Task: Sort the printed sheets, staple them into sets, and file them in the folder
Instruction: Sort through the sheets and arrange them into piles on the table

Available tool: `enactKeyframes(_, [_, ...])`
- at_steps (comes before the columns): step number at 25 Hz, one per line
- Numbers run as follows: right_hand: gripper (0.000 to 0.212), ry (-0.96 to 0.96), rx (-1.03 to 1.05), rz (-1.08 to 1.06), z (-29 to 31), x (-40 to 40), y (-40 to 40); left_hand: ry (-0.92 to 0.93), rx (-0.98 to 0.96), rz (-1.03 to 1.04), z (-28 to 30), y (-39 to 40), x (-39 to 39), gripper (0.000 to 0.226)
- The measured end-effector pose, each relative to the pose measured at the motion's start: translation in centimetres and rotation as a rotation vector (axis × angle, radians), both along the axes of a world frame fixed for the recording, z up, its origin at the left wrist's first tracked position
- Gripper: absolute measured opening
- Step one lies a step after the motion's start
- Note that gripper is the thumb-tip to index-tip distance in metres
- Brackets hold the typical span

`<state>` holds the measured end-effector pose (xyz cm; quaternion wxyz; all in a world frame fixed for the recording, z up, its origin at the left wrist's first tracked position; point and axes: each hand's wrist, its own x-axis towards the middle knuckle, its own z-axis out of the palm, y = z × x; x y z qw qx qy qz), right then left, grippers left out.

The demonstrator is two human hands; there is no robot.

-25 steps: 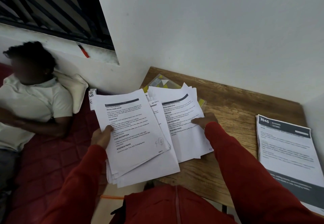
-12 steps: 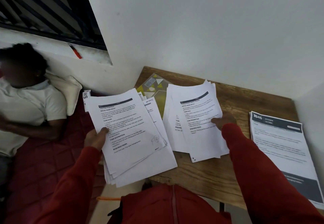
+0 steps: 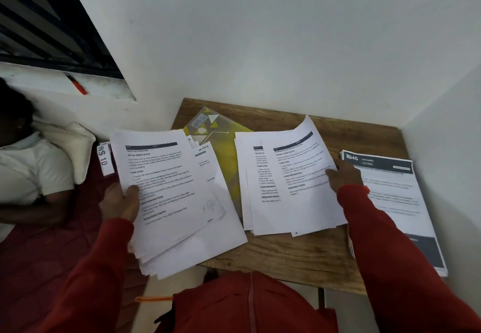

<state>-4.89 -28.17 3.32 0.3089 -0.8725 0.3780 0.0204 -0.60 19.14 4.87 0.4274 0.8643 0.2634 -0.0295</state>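
My left hand [image 3: 122, 203] grips a thick stack of printed sheets [image 3: 171, 197] at its left edge, thumb on top; the stack hangs over the table's left edge. My right hand [image 3: 343, 176] holds the right edge of a smaller pile of printed sheets [image 3: 286, 189] lying on the wooden table [image 3: 281, 259]; that pile's top sheet curls up at its far corner. A yellow clear folder [image 3: 223, 155] lies flat between and partly under the two piles. A third stack with dark header bands [image 3: 390, 197] lies at the table's right edge. No stapler is visible.
White walls close the table in at the back and right. A person in a white shirt [image 3: 28, 176] lies on red bedding [image 3: 52, 254] to the left, beside a pillow [image 3: 70, 142]. A tag reading WS 10 [image 3: 104, 159] sits by the left stack. A red pen [image 3: 76, 85] rests on the window ledge.
My right hand has carried the smaller pile rightward, away from the left stack, uncovering the yellow folder between them. My left hand keeps its grip on the big stack.
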Motion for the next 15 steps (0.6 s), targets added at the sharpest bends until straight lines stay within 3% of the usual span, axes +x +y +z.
enactKeyframes(3, [0.042,-0.103,0.051,-0.085,0.6,-1.3,-2.3,-0.115,0.005,-0.028,2.2,-0.7,0.1,0.041])
enactKeyframes(6, [0.048,-0.118,0.132,-0.144,1.0,-2.4,-5.0,-0.232,-0.061,-0.08,2.3,-1.0,0.7,0.054])
enactKeyframes(8, [0.049,-0.129,0.171,-0.207,1.4,-3.5,-6.9,-0.228,-0.097,-0.074,1.4,-1.3,0.9,0.056])
enactKeyframes(12, [0.041,-0.23,0.226,-0.31,2.2,-5.5,-10.8,-0.183,-0.238,-0.056,1.6,-4.8,0.1,0.033])
enactKeyframes(15, [0.05,-0.264,0.36,-0.309,2.7,-6.1,-10.5,-0.169,-0.232,-0.039,0.8,-6.9,-0.4,0.031])
